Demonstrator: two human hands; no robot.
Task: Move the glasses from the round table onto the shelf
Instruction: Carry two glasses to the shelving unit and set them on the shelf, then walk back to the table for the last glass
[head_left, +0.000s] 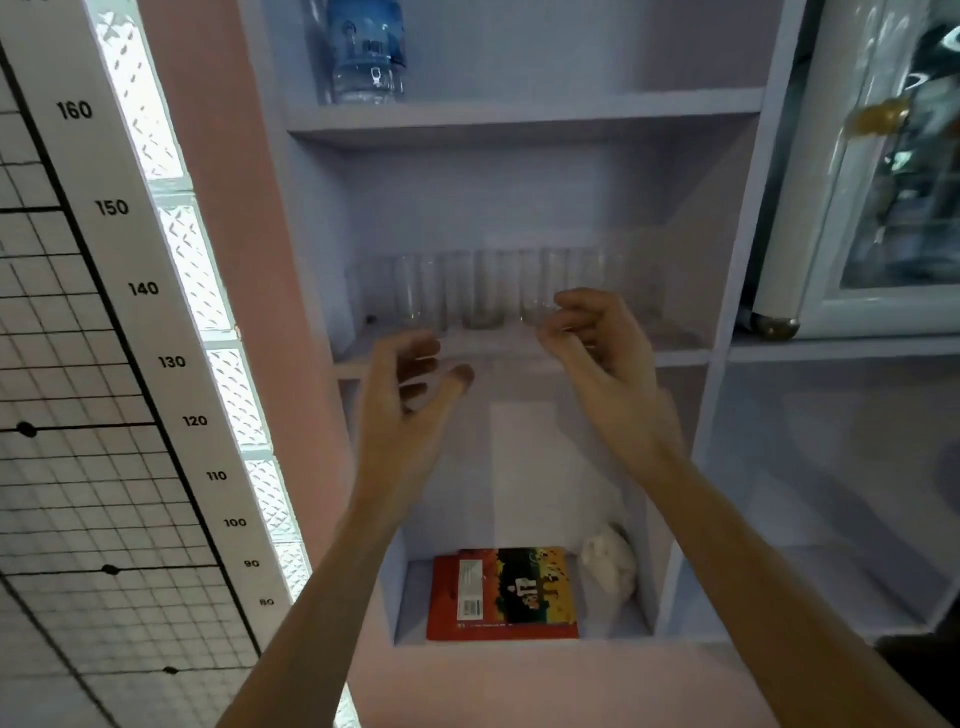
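A row of clear, straight-sided drinking glasses (467, 288) stands upright on the pale lilac shelf (675, 358); both hands hover just in front of it, the left hand (410, 384) with fingers (415, 366) curled loosely around nothing, the right hand (597, 343) likewise apart and empty; the risk, I judge, is knuckles knocking the smooth, closely packed glasses, toppling neighbours off the painted edge.

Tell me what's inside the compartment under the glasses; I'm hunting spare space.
A red book lies flat on its floor beside a white lumpy object. The arms cover the compartment's sides, so anything there is hidden.
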